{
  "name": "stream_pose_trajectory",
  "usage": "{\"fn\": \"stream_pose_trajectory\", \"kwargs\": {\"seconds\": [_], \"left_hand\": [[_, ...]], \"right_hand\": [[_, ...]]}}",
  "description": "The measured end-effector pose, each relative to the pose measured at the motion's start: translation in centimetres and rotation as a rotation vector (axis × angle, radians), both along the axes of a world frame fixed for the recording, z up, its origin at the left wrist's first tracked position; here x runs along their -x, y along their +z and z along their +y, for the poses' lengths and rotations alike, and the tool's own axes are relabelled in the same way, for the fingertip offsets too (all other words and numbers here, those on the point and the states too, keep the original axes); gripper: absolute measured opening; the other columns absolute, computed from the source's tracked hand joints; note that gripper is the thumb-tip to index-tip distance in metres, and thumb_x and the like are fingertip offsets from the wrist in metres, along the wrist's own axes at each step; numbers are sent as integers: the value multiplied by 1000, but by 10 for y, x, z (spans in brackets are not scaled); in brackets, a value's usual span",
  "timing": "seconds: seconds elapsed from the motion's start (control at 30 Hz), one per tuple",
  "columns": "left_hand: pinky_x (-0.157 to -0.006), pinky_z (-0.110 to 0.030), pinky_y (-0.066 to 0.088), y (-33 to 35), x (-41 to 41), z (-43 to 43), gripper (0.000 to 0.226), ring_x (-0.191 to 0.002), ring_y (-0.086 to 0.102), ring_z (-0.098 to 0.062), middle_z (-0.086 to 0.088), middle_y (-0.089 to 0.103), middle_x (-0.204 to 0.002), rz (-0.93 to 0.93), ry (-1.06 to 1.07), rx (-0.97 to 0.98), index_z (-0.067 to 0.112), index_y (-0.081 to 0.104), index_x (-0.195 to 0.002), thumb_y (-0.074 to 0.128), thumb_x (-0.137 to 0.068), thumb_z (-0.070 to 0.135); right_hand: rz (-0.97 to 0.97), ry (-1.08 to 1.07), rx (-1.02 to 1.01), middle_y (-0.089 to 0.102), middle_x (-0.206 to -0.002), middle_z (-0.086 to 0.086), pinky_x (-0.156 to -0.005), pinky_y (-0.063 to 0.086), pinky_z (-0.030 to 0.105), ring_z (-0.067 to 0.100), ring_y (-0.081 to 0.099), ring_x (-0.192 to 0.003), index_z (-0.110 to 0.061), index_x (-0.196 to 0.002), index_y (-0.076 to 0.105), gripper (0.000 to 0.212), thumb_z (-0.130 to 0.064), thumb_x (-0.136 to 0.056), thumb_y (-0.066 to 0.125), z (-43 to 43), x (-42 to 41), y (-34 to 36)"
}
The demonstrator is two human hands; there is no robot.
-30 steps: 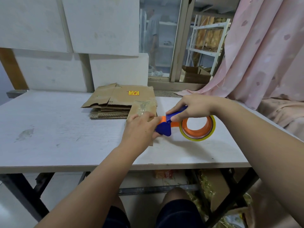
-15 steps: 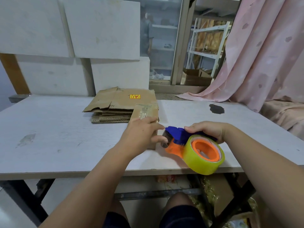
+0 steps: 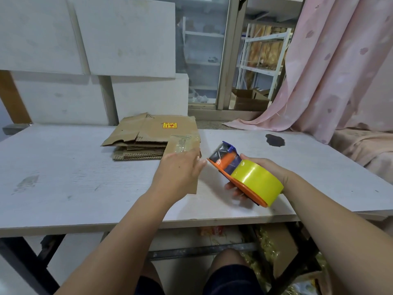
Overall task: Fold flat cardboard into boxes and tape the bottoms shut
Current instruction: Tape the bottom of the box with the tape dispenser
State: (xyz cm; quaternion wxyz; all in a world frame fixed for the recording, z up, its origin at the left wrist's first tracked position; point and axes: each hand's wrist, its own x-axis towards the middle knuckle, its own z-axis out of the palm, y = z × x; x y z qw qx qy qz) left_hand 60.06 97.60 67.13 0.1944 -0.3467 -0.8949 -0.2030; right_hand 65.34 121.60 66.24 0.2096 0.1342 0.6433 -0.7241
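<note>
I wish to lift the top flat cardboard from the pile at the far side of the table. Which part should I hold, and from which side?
Probably its left flap, approached from the left: that flap juts out past the pile beneath, so fingers can slip under it. The right near corner is blocked by the small taped cardboard under the left hand.

Left hand (image 3: 178, 173) flat, palm down, fingers straight; right hand (image 3: 269, 166) curled (gripping tape dispenser (image 3: 225, 165)); forearms extended.
</note>
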Motion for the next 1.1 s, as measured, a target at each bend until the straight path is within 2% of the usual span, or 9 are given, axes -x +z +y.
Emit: {"fn": "stream_pose_trajectory", "kwargs": {"seconds": [0.07, 0.17, 0.3, 0.53, 0.63, 0.77, 0.9, 1.0, 1.1], "left_hand": [[-74, -25, 27, -3, 0, 0, 29, -97, 58, -19, 5, 65, -103, 8, -2, 17, 23, 52, -112, 48, -94, 44], [-81, -24, 28, -8, 5, -2, 32, -104, 54, -14, 10, 60, -117, 20, -21, 92, 24, 51, -118, 56, -91, 39], [-99, -29, 29, -10, 7, -4, 46, -116, 50, -16, 11, 48, -136, 31, -60, 168, 25, 44, -135, 57, -91, 29], [-79, -43, 44, -20, 14, -4, 31, -84, 65, -32, -5, 66, -108, 133, -119, 103, 13, 69, -104, 70, -75, 2], [-88, -38, 37, -17, 9, -3, 30, -96, 60, -31, -5, 56, -127, 121, -87, 176, 18, 64, -114, 61, -86, 8], [-98, -33, 30, -14, 6, -2, 35, -115, 49, -27, -2, 33, -149, 153, -14, 267, 26, 51, -126, 51, -93, 13], [-101, -33, 30, -10, 6, -5, 47, -122, 44, -28, -3, 25, -154, 130, -17, 338, 35, 45, -135, 50, -94, 13], [-94, -33, 36, -11, 8, -6, 70, -112, 50, -24, 2, 41, -141, 130, -61, 262, 40, 18, -148, 51, -93, 12], [-78, -31, 40, -12, 11, -4, 82, -103, 55, -23, 5, 54, -125, 49, -18, 189, 34, -5, -150, 49, -92, 11]], "right_hand": [[32, -142, -79, 68, -106, 22, -73, 57, 42, 35, 68, -83, -3, -106, 72, 59, -55, -82, 57, 4, 3, 0], [130, -356, -312, 72, -93, 14, -76, 53, 38, 28, 67, -80, -3, -114, 64, 48, -45, -96, 49, 11, 10, 2], [141, -400, -648, 69, -106, 15, -85, 50, 38, 30, 64, -95, -3, -112, 64, 52, -50, -97, 45, 11, 22, 6], [97, -379, -1048, 54, -92, 16, -61, 34, 31, 27, 48, -83, -2, -90, 54, 45, -43, -101, 37, 0, 44, 4], [87, -373, -1111, 53, -92, 17, -71, 34, 31, 29, 48, -86, -1, -93, 52, 43, -41, -101, 38, -2, 52, 0], [79, -379, -1239, 55, -81, 8, -69, 38, 32, 32, 55, -92, -8, -85, 56, 40, -45, -98, 43, 1, 58, -6], [344, -512, -1453, 63, -112, 3, -81, 47, 37, 27, 54, -110, -25, -116, 65, 33, -42, -94, 48, -15, 49, -4], [667, -536, -1277, 67, -110, -1, -88, 46, 33, 20, 57, -107, -25, -109, 69, 24, -26, -93, 52, -47, 38, 1], [718, -481, -932, 71, -92, -11, -82, 47, 22, 4, 63, -91, -27, -103, 70, 25, -14, -93, 52, -82, 21, 5]]}}
